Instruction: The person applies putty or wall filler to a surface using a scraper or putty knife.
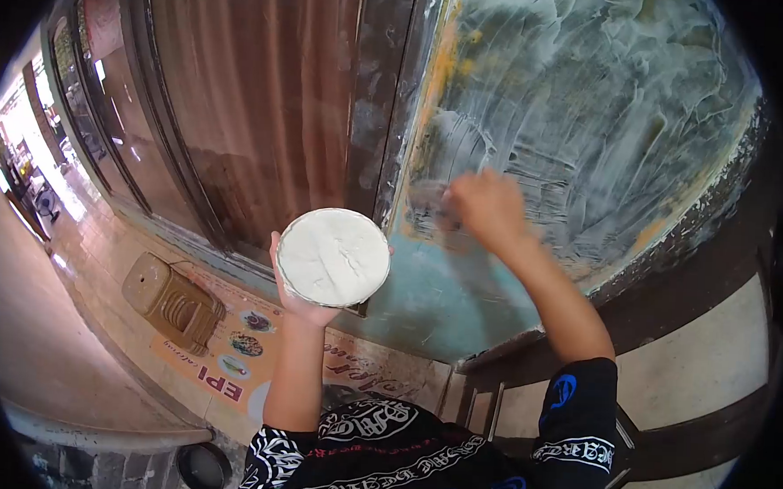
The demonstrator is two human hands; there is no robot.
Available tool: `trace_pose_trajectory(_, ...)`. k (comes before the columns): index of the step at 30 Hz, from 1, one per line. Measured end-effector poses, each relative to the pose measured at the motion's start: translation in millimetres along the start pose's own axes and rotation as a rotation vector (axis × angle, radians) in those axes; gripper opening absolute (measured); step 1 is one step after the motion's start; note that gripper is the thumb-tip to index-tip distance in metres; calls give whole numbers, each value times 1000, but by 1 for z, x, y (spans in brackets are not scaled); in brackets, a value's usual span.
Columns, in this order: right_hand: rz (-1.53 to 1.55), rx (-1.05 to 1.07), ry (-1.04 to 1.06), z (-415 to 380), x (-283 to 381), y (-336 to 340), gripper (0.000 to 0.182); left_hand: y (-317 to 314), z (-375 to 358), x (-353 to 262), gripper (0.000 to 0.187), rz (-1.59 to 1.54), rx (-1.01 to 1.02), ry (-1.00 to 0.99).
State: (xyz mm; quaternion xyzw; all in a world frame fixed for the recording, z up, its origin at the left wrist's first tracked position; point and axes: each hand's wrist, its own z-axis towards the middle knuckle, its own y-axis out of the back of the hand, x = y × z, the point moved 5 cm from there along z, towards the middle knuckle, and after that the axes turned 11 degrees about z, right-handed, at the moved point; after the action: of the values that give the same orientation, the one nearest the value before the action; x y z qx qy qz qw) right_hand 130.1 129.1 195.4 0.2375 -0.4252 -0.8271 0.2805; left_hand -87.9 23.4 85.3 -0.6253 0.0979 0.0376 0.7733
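Observation:
My left hand (pixel 306 309) supports a round tub (pixel 329 305) from below, its fingers showing at both sides of the rim. Smooth white paste (pixel 334 258) fills the tub, with a shallow ridge across its surface. My right hand (pixel 488 205) is closed in front of the wall (pixel 581 113), near the left edge of a grey-green area streaked with white paste. A dark blur shows at its fingers; what they grip cannot be made out. Below that area the wall is plain teal, and orange-yellow patches line its edges.
A brown plastic stool (pixel 175 301) lies on its side on a printed banner (pixel 229 360) on the floor. Left of the wall stand dark-framed glass panels with a brown curtain (pixel 266 108). Dark wooden furniture (pixel 681 423) is at the right. A small fan (pixel 46 201) stands far left.

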Motion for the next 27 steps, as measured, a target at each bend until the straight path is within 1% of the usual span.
trace_pose_trajectory(1, -47, 74, 122, -21, 7, -42, 12, 1, -1, -1, 89, -117, -22, 0)
trace_pose_trajectory(2, -54, 143, 147, -36, 9, -77, 12, 11, 2, -2, 89, 99, -38, -29)
trace_pose_trajectory(3, -53, 140, 148, -35, 8, -83, 12, 11, 2, -2, 89, 102, -37, -31)
trace_pose_trajectory(5, -146, 178, 94, -23, 2, -87, 12, 8, 4, -1, 89, 65, -9, -12)
trace_pose_trajectory(6, -169, 73, 69, -6, -15, -74, 10, 10, 7, 0, 89, 128, -10, -3)
trace_pose_trajectory(8, -101, -117, -97, 34, -24, 13, 11, 5, 8, 1, 89, 116, 6, 10)
trace_pose_trajectory(10, -21, -401, -119, 48, -31, 80, 17, 4, 8, 2, 89, 102, 24, 9)
trace_pose_trajectory(13, 58, -425, -91, 43, -22, 113, 18, 7, 7, 1, 89, 148, -12, -20)
trace_pose_trajectory(14, 78, -356, -98, 35, -14, 99, 17, 3, 5, 2, 88, 111, 14, -12)
trace_pose_trajectory(15, 46, -241, -84, 27, -3, 72, 17, 1, 4, 2, 88, 108, 13, -10)
trace_pose_trajectory(16, 15, -127, -68, 16, 3, 38, 17, 0, 4, 1, 88, 90, -3, -12)
trace_pose_trajectory(17, 108, -1, -4, 0, -2, -12, 15, 0, 3, 1, 88, 72, -18, -15)
trace_pose_trajectory(18, 23, 80, 71, -16, 0, -55, 13, 1, 4, 1, 87, 162, 11, -13)
trace_pose_trajectory(19, 24, 77, 69, -20, -6, -74, 13, -1, 3, 1, 87, 165, 11, -12)
trace_pose_trajectory(21, -99, 49, 123, -21, -15, -88, 12, -13, 5, 4, 87, 72, 116, 25)
trace_pose_trajectory(22, -153, 48, 32, -5, -24, -68, 13, -12, 6, 3, 87, 39, 58, 6)
trace_pose_trajectory(24, -72, -170, -16, 27, -39, 5, 10, -8, 9, 2, 88, 95, 26, -3)
trace_pose_trajectory(25, -88, -277, -52, 40, -43, 47, 10, -5, 10, 1, 88, 150, -9, -9)
trace_pose_trajectory(26, -104, -385, -87, 46, -45, 82, 12, -5, 10, 1, 89, 166, 4, 2)
trace_pose_trajectory(27, -103, -384, -90, 46, -45, 99, 12, -4, 9, 2, 89, 168, 2, 3)
